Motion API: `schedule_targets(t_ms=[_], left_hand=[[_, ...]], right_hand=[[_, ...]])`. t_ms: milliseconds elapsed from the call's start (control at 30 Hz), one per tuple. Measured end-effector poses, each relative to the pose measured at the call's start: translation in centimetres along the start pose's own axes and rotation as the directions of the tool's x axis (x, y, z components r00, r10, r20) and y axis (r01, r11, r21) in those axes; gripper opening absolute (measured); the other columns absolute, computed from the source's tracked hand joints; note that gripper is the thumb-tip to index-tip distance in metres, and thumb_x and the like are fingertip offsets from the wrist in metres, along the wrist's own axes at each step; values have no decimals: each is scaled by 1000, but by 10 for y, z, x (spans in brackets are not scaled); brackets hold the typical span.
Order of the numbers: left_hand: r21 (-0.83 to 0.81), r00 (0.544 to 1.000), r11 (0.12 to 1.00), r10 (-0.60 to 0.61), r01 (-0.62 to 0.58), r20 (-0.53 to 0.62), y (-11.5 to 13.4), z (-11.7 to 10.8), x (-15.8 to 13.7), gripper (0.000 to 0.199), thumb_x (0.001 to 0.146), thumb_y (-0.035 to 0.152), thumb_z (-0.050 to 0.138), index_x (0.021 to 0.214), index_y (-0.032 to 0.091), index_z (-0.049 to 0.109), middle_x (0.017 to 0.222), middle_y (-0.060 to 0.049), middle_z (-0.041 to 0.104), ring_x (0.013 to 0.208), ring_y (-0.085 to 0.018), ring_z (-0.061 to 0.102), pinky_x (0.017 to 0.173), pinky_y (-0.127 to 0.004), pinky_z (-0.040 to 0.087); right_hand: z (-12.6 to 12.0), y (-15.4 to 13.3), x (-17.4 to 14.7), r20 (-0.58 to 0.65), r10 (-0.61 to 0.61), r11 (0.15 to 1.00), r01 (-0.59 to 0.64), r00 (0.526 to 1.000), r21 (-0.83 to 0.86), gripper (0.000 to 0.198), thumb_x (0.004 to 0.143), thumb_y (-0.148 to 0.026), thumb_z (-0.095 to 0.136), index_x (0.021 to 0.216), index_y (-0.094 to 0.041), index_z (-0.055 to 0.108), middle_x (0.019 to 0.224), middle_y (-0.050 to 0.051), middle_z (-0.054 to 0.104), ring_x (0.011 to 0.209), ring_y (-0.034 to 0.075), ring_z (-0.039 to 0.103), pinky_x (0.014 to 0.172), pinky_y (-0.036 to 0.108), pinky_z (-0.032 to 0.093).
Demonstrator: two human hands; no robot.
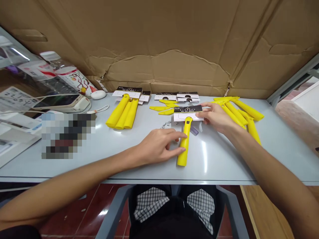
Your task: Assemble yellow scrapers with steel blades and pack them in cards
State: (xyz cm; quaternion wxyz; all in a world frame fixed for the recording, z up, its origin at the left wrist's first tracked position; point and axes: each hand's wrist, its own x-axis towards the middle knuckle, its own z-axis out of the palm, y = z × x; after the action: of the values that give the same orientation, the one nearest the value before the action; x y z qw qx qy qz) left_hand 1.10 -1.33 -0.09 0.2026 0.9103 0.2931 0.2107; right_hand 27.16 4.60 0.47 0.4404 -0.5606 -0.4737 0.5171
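Observation:
A yellow tapered handle (183,151) lies on the table in front of me, its narrow top against a black-and-white printed card (187,109). My left hand (164,144) has its index finger and thumb on the handle from the left, the other fingers curled. With fingers and thumb at the card's right edge, my right hand (213,116) grips the card. Just left of the card sits a small pile of silver screws (165,125). A small purple-grey piece (193,130) lies right of the handle. Behind the card are flat yellow leaf-shaped pieces (159,108).
Carded yellow handles (123,114) stand in a group at back left. More cards (187,97) lie at the back; loose yellow handles (236,113) are piled right. Bottles (72,78), a phone (58,101) and a white cable crowd the left. A cardboard sheet (159,39) backs the table.

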Motion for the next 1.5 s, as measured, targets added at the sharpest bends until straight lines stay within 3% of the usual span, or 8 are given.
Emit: schedule_targets(t_ms=[200, 367, 567, 700, 867, 1067, 1200, 1500], left_hand=[[65, 995, 998, -17, 23, -93, -14, 10, 15, 23, 98, 23, 51, 102, 18, 73, 83, -6, 77, 62, -17, 64, 62, -33, 50], [387, 994, 922, -57, 18, 90, -19, 14, 44, 55, 96, 25, 49, 149, 20, 61, 84, -9, 77, 63, -25, 65, 60, -37, 44], [425, 981, 902, -7, -78, 196, -15, 11, 64, 35, 99, 41, 49, 113, 27, 78, 83, -7, 74, 63, -23, 61, 60, -34, 38], [436, 989, 900, -55, -11, 140, -28, 2, 56, 33, 98, 41, 50, 105, 26, 78, 86, -8, 75, 66, -23, 62, 59, -34, 36], [487, 998, 873, -46, 22, 38, -30, 1, 30, 33, 101, 39, 48, 110, 24, 77, 91, -8, 77, 67, -21, 64, 58, -33, 38], [430, 982, 886, 190, -172, 1, -10, 19, 13, 34, 104, 32, 48, 121, 16, 73, 95, -11, 75, 80, -23, 69, 63, -35, 50], [375, 952, 877, 297, -301, 70, -3, 28, 13, 38, 104, 29, 50, 137, 23, 67, 105, -10, 73, 80, -22, 67, 61, -35, 52], [375, 928, 849, 331, -373, 174, 0, 34, 11, 44, 104, 26, 47, 146, 19, 58, 111, -12, 74, 91, -26, 66, 70, -40, 56]], right_hand=[[-17, -13, 1, 94, 3, 994, -13, 996, 108, 41, 64, -9, 84, 97, -24, 65, 83, 3, 71, 71, 18, 58, 51, 29, 37], [-42, -8, 15, 151, -12, 999, 6, 989, 42, 52, 59, -11, 90, 101, -25, 62, 75, 0, 66, 69, 18, 58, 53, 28, 40], [-58, 8, 30, 133, -2, 986, 24, 991, -164, 50, 60, -16, 93, 100, -25, 63, 73, -2, 66, 59, 15, 51, 53, 28, 33], [-55, 7, 27, 158, 9, 958, 37, 987, -284, 42, 68, -16, 88, 100, -25, 62, 82, 1, 73, 73, 20, 63, 64, 31, 45], [-53, 3, 23, 140, -99, 767, 166, 985, -620, 29, 72, -27, 87, 92, -23, 68, 101, 5, 74, 90, 23, 66, 77, 35, 49], [-50, -1, 22, 140, -86, 612, 164, 986, -773, 33, 76, -34, 86, 102, -20, 70, 99, 9, 75, 92, 27, 67, 79, 39, 49], [-47, -1, 20, 106, -82, 497, 132, 991, -858, 23, 83, -37, 79, 94, -20, 68, 93, 9, 74, 88, 25, 66, 74, 36, 48], [-43, -1, 18, 61, -25, 477, 65, 998, -877, 22, 92, -34, 64, 74, -20, 66, 61, 5, 68, 57, 21, 64, 58, 33, 48]])
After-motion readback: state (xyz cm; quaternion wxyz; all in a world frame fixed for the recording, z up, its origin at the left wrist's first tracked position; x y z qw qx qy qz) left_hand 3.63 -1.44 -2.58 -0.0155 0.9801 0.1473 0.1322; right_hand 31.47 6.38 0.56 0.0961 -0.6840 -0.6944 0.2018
